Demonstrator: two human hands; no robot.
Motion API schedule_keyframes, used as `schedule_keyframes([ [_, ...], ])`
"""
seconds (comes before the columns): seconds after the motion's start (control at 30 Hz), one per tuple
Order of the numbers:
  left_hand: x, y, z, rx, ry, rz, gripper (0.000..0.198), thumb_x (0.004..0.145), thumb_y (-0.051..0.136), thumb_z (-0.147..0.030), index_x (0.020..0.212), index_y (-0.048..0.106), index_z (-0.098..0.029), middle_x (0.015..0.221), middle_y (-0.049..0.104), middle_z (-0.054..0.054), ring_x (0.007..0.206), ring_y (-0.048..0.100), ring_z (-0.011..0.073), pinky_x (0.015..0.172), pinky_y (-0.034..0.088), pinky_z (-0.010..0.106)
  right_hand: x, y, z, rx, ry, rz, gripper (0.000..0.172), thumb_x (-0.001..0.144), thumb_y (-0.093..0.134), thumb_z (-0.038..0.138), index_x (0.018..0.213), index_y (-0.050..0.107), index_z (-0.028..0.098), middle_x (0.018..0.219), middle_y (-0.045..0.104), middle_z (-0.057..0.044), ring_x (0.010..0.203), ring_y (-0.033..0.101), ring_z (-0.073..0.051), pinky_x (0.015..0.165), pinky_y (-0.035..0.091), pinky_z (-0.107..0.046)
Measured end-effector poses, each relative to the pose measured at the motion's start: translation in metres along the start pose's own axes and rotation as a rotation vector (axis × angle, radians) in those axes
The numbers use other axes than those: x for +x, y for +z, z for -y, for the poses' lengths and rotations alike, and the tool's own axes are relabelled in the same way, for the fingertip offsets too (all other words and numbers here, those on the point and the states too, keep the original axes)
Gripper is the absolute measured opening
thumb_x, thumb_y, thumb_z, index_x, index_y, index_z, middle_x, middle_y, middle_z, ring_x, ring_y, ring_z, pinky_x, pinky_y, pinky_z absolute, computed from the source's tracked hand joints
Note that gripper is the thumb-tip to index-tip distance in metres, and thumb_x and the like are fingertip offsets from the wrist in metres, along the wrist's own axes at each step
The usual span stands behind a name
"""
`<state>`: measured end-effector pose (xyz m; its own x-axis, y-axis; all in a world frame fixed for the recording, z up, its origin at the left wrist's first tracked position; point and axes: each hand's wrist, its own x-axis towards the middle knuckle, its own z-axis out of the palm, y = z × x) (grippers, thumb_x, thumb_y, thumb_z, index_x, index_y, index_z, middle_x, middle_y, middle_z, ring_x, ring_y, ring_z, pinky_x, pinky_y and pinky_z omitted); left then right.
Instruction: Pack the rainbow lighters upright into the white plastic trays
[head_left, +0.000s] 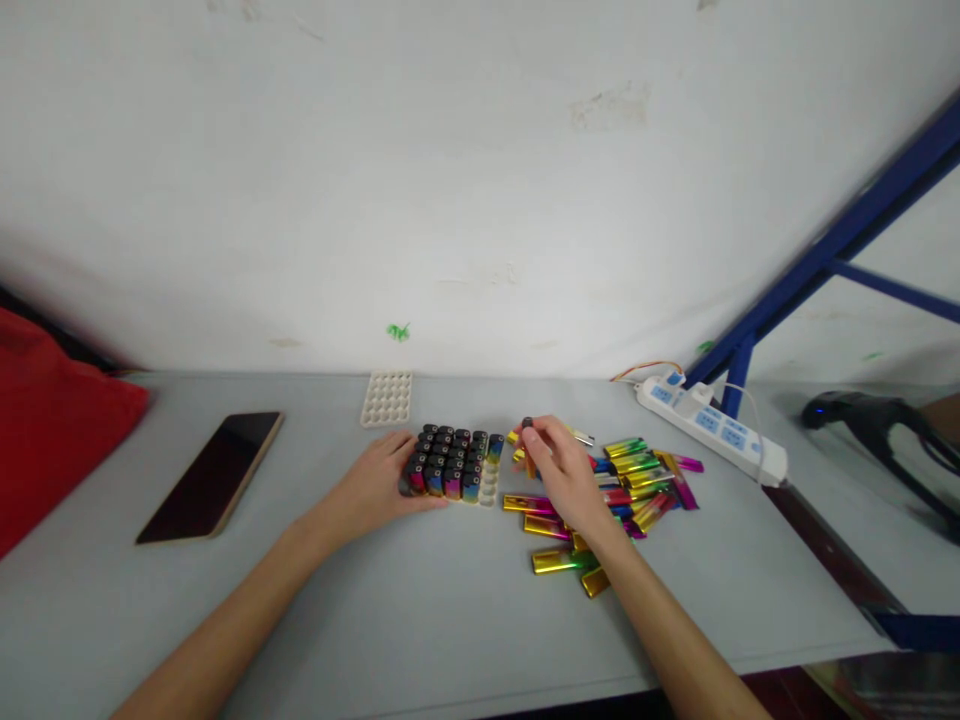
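Note:
My left hand is curled around the left side of a pale tray and the block of sticks in it. The sticks stand upright in rows, with black tops and shiny colour-graded bodies. A single gold-and-blue stick begins the rightmost column; the holes in front of it are bare. To the right of the tray, my right hand pinches a black-ended stick, held roughly upright; its lower part is mostly hidden by fingers. Beneath and around that hand lies a loose pile of shiny sticks.
A second pale tray with bare holes lies near the wall. A dark phone-like slab and red cloth are at left. At right are a power strip, a blue metal frame and a black handheld device.

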<state>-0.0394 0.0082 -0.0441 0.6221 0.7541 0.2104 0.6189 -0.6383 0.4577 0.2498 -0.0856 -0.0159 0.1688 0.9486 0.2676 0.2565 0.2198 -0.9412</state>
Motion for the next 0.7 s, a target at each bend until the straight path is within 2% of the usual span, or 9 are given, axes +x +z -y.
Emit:
schedule_keyframes([
  [0.07,0.0,0.0,0.001,-0.005,-0.002,0.028,0.06,0.081,0.095,-0.063,0.123,0.078,-0.023,0.125,0.08,0.012,0.118,0.076,0.0354,0.111,0.062,0.05,0.0,-0.004,0.001,-0.205,-0.151,-0.025,0.039,0.107,0.069,0.062,0.099,0.075,0.024,0.1,0.073,-0.008,0.092,0.071,-0.025,0.082,0.061,-0.038],
  [0.13,-0.001,0.0,0.001,-0.01,0.001,0.045,0.062,0.082,0.095,-0.064,0.125,0.078,-0.023,0.126,0.08,0.013,0.12,0.075,0.0361,0.112,0.061,0.051,0.0,-0.006,0.002,-0.306,-0.225,-0.01,0.033,0.107,0.07,0.054,0.097,0.076,0.023,0.09,0.074,-0.007,0.085,0.07,-0.024,0.081,0.059,-0.038],
  [0.23,-0.001,0.001,0.003,-0.021,0.013,0.033,0.063,0.083,0.093,-0.067,0.124,0.077,-0.022,0.125,0.08,0.014,0.119,0.075,0.037,0.11,0.062,0.053,-0.001,-0.006,0.002,-0.291,-0.178,0.049,0.03,0.108,0.071,0.05,0.095,0.077,0.024,0.078,0.076,-0.004,0.071,0.069,-0.022,0.073,0.057,-0.035],
  [0.4,-0.001,0.002,0.004,-0.038,0.018,0.02,0.064,0.082,0.092,-0.071,0.121,0.078,-0.022,0.122,0.079,0.014,0.116,0.076,0.0381,0.108,0.063,0.055,-0.001,-0.004,-0.003,-0.252,-0.099,0.173,0.031,0.107,0.074,0.055,0.094,0.08,0.027,0.083,0.082,-0.006,0.075,0.076,-0.026,0.078,0.06,-0.038],
  [0.57,-0.001,0.0,0.001,-0.027,-0.008,0.037,0.065,0.082,0.092,-0.068,0.122,0.078,-0.02,0.123,0.079,0.016,0.118,0.075,0.0392,0.11,0.062,0.055,0.002,-0.008,-0.009,-0.392,-0.2,0.253,0.04,0.113,0.063,0.061,0.105,0.082,0.027,0.101,0.084,-0.012,0.088,0.077,-0.029,0.084,0.06,-0.041],
  [0.7,0.0,0.0,0.0,-0.025,-0.022,0.038,0.06,0.082,0.092,-0.065,0.122,0.078,-0.023,0.123,0.08,0.013,0.118,0.076,0.0377,0.108,0.062,0.051,0.003,-0.011,-0.012,-0.576,-0.246,0.247,0.043,0.118,0.055,0.058,0.106,0.08,0.025,0.096,0.081,-0.012,0.086,0.076,-0.029,0.082,0.057,-0.039],
])
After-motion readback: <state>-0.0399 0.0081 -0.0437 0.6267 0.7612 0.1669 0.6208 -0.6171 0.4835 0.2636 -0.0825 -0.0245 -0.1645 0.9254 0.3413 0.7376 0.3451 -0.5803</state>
